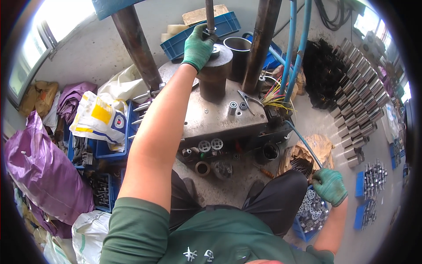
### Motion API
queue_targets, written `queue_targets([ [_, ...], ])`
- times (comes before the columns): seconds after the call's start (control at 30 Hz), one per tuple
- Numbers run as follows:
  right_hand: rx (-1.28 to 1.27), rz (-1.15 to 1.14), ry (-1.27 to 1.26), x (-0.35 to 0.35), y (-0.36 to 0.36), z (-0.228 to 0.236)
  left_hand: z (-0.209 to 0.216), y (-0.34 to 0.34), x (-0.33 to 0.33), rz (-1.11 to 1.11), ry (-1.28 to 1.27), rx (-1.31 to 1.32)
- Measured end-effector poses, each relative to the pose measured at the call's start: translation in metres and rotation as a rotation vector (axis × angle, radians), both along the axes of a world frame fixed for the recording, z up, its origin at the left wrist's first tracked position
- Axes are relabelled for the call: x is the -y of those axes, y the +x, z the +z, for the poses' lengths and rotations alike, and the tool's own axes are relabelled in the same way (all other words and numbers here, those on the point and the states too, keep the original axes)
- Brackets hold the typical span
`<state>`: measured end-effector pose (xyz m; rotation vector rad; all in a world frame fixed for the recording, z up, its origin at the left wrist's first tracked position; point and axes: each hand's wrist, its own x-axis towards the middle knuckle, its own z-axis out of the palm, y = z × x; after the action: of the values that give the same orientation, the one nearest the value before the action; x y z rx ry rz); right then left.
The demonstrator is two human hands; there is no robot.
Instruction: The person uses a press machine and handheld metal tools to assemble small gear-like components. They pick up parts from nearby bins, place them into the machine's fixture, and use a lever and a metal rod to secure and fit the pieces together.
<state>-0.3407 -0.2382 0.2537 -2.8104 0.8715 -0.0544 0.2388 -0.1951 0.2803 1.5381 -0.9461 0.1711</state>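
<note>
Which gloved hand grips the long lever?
The right hand, beside the right knee: it grips the lower end of the long lever. The left hand is up at the vertical rod instead.

Slanted lever [306, 146], seemingly metallic ring [211, 30]

Grimy pale wall [85, 53], bright windows [22, 75] left and upper right, grey floor [324, 123].

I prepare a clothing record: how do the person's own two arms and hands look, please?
The left hand and right hand wear matching green fabric gloves, with a darker green cuff edge on the left one. Both forearms are bare. Above them are short, dark green fabric sleeves.
</note>
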Motion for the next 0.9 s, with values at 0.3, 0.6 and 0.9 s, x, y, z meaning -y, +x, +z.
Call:
queue_targets([
  [0.3, -0.044, 0.005, -0.038, 0.001, 0.0, 0.0, -0.002, 0.01, -0.001, -0.268, -0.075, -0.266],
  [0.6, -0.075, 0.026, -0.013, 0.006, -0.002, 0.002, -0.006, 0.018, 0.002, -0.242, -0.009, -0.212],
  [0.9, 0.186, 0.031, -0.032, 0.016, -0.001, 0.006, -0.01, 0.025, 0.006, -0.245, 0.004, -0.184],
])
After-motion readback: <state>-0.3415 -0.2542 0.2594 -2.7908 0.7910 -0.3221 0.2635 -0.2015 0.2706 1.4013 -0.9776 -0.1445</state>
